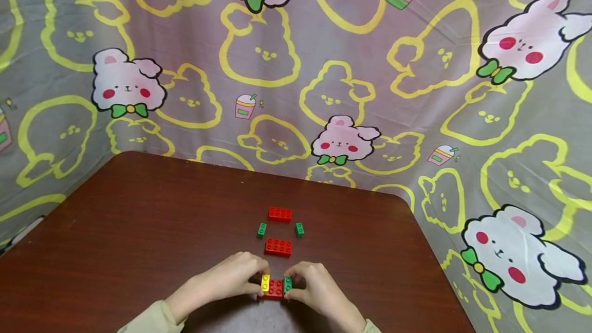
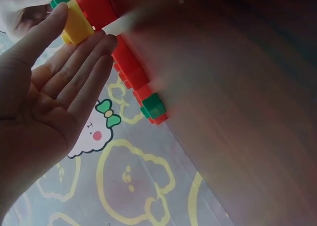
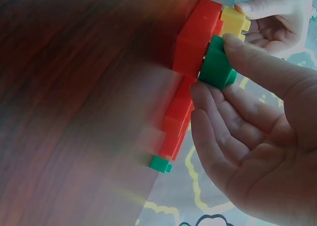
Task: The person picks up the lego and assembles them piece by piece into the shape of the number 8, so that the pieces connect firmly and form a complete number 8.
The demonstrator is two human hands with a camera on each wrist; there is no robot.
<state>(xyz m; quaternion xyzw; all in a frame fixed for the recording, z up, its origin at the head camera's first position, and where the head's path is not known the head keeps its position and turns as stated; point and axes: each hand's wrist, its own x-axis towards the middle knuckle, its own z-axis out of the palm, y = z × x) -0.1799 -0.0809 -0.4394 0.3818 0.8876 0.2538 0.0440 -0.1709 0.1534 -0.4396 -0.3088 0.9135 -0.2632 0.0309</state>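
A red toy brick (image 1: 276, 289) lies near the table's front edge, with studs showing between two smaller bricks on its ends. My left hand (image 1: 238, 275) pinches the yellow brick (image 1: 265, 283) at the left end between thumb and fingers. At the right end, the thumb and fingers of my right hand (image 1: 319, 287) pinch a green brick (image 1: 288, 284). In the right wrist view, the green brick (image 3: 216, 62) sits on the studded side of the red brick (image 3: 195, 37). The yellow brick (image 2: 78, 23) appears against the red one in the left wrist view.
Just beyond my hands lies another red brick (image 1: 278, 247), with a further red brick (image 1: 279, 214) behind it. Two small green bricks stand between them, one left (image 1: 261, 230) and one right (image 1: 299, 229). A patterned curtain (image 1: 277, 91) surrounds the brown table (image 1: 162, 209).
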